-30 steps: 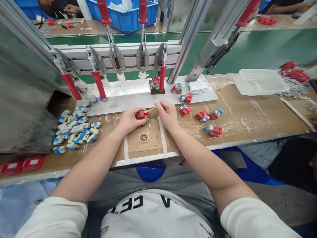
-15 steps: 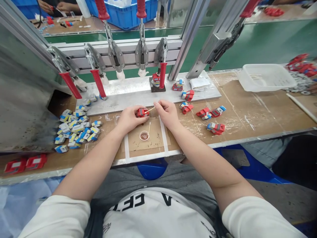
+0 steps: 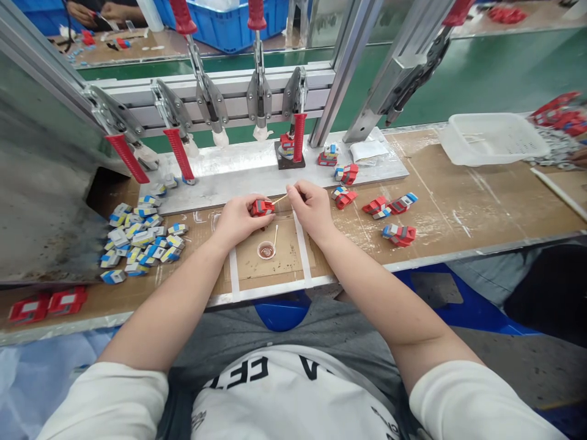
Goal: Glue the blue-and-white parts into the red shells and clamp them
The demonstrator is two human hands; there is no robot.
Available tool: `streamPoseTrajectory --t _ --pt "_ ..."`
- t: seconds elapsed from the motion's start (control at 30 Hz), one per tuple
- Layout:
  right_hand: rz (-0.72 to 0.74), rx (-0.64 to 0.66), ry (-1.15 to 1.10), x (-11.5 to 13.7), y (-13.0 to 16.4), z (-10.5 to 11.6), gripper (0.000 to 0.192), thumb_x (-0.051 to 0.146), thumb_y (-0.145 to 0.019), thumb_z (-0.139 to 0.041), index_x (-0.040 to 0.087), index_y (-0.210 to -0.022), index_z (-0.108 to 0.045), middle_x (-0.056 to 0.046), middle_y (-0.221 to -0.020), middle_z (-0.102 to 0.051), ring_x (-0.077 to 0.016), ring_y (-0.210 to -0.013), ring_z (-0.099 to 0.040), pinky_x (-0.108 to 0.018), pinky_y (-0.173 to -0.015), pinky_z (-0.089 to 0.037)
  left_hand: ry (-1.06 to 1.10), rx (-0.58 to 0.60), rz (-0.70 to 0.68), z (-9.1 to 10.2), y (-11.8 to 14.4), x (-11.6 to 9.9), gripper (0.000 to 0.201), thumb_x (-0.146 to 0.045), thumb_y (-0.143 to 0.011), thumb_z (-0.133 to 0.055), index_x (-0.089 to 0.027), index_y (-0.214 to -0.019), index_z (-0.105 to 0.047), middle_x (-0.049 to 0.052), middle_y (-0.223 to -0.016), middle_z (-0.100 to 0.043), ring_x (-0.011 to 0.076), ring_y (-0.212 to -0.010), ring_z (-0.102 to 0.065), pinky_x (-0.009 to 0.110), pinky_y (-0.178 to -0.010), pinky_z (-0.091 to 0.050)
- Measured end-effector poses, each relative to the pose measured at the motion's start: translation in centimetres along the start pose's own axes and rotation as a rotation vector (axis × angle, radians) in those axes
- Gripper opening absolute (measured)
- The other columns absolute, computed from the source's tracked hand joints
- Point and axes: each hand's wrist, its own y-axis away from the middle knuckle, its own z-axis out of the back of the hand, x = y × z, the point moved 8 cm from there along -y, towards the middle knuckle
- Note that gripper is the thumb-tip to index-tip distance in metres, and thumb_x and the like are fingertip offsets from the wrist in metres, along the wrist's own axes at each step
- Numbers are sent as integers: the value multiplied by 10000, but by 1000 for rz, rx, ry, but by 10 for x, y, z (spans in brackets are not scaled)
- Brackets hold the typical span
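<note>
My left hand (image 3: 238, 221) is closed round a small red and grey plastic part (image 3: 262, 208), held just above the bench. Between the fingertips of my right hand (image 3: 312, 208) is a cotton swab (image 3: 279, 199), its far end at the red part. Below them a little clear cup (image 3: 266, 250) holds reddish-brown liquid, with a second cotton swab (image 3: 276, 235) leaning in it. Several red parts joined to blue and white blocks (image 3: 400, 234) lie to the right of my hands. A pile of white, blue and yellow blocks (image 3: 144, 238) lies on the left.
Toggle clamps with red handles (image 3: 178, 156) stand along a metal plate (image 3: 224, 183) behind my hands; one presses on a part in a dark fixture (image 3: 290, 162). A translucent tray (image 3: 498, 150) sits at the right. Across the bench another person's hands (image 3: 119, 12) work beside a blue crate (image 3: 224, 27).
The swab and the red part stay in my hands, with only a slight shift of my right hand. The whole view has moved a little.
</note>
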Motion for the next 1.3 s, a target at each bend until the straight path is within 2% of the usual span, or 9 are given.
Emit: streamPoseTrajectory --t 0.3,0.43,0.63,0.9,1.03,1.13,1.2,1.3 --pt "57 78 -60 10 2 -7 528 603 -1042 -494 221 -680 -444 36 -641 -395 -134 -635 -374 -305 -644 -319 -77 -1 7 0 1 -3 373 -438 -756 -815 -219 -1058 -797 8 -842 -762 196 -770 -668 289 -690 -487" --pt "32 89 -34 11 2 -7 544 629 -1036 -487 224 -675 -443 26 -645 -411 -142 -645 -378 -309 -663 -341 -77 2 7 0 1 -4 368 -444 -758 -807 -220 -1049 -798 6 -833 -760 196 -766 -664 289 -693 -490" --pt "16 76 -34 9 1 -5 507 573 -1037 -501 227 -674 -428 27 -649 -405 -145 -648 -385 -313 -670 -339 -112 -3 8 1 1 -2 385 -460 -758 -808 -225 -1062 -795 12 -862 -772 207 -791 -678 291 -689 -494" --pt "13 25 12 6 2 0 395 363 -966 -553 223 -629 -400 43 -601 -367 -128 -602 -361 -306 -624 -281 -110 -14 24 3 3 -5 358 -445 -756 -825 -235 -1044 -793 10 -902 -796 225 -827 -711 320 -743 -506" --pt "-6 51 -40 5 1 -1 408 377 -942 -563 226 -605 -390 48 -579 -342 -122 -582 -340 -300 -600 -270 -110 -13 27 4 3 -6 358 -452 -763 -825 -231 -1042 -790 10 -882 -791 223 -794 -710 330 -744 -505" --pt "-10 43 -90 9 2 3 449 440 -975 -541 229 -611 -383 46 -582 -342 -122 -579 -333 -292 -593 -278 -15 -1 29 2 1 -3 395 -454 -778 -817 -225 -1096 -772 20 -915 -789 224 -807 -719 330 -762 -542" --pt "82 163 -129 22 7 -3 488 468 -1003 -523 231 -610 -355 48 -580 -334 -120 -567 -328 -289 -592 -282 94 -14 3 2 -1 -1 449 -462 -786 -820 -217 -1155 -751 46 -1033 -795 236 -916 -737 343 -852 -570" --pt "341 547 -99 48 30 -29 507 424 -1028 -511 223 -599 -332 48 -563 -349 -117 -545 -336 -289 -596 -274 234 -36 -52 4 -4 1 514 -471 -793 -829 -203 -1218 -717 79 -1189 -774 248 -1072 -727 364 -988 -563"
